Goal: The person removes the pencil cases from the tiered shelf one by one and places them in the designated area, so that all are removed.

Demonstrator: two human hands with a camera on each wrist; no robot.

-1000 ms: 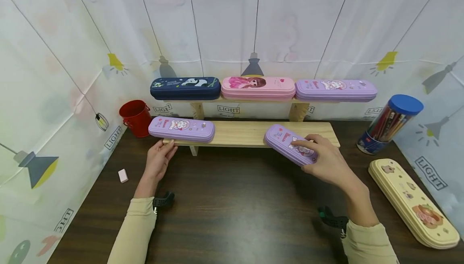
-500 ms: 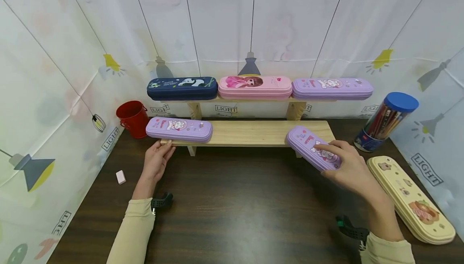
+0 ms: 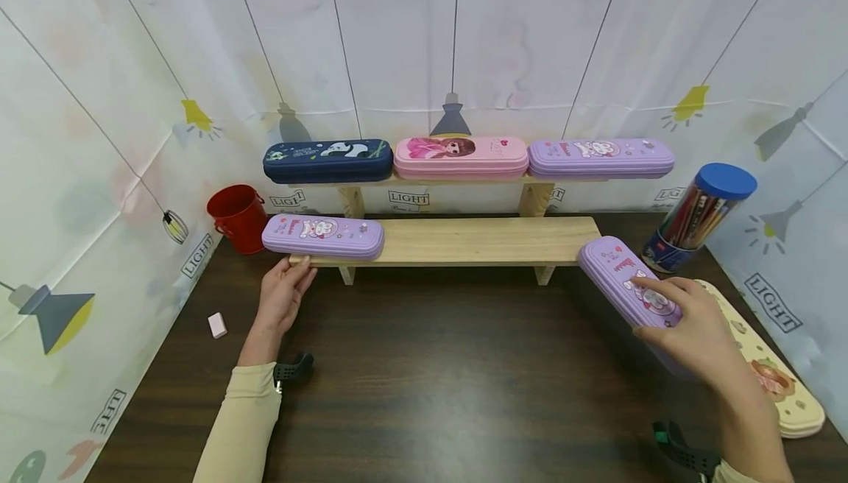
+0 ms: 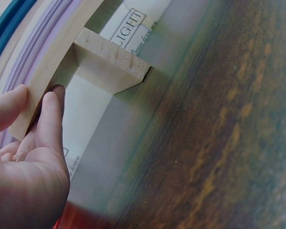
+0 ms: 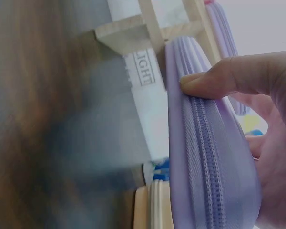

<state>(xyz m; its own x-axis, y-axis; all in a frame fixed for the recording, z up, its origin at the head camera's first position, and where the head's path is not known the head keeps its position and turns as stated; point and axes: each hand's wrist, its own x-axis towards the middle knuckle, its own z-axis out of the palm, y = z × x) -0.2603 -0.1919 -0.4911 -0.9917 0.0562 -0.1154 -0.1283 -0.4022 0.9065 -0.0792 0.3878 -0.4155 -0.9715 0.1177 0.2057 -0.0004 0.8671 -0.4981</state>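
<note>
My right hand (image 3: pixel 702 328) grips a purple pencil case (image 3: pixel 623 280) with a cartoon print, held tilted just off the right end of the wooden shelf's lower board (image 3: pixel 490 240). In the right wrist view the thumb presses the zipped side of this purple pencil case (image 5: pixel 205 157). My left hand (image 3: pixel 281 299) pinches the front left corner of the lower board. The left wrist view shows the thumb on the board's edge (image 4: pixel 52 62) and fingers beneath it. Another purple pencil case (image 3: pixel 324 238) lies on the board above that hand.
On the upper board sit a navy panda case (image 3: pixel 327 163), a pink case (image 3: pixel 460 159) and a purple case (image 3: pixel 599 159). A red bucket (image 3: pixel 238 219) and eraser (image 3: pixel 216 325) are left; a pencil tub (image 3: pixel 698 214) and cream case (image 3: pixel 768 365) right.
My right hand has carried the purple pencil case rightward and toward me, from over the lower board to beyond its right end. The left hand keeps its hold on the board.
</note>
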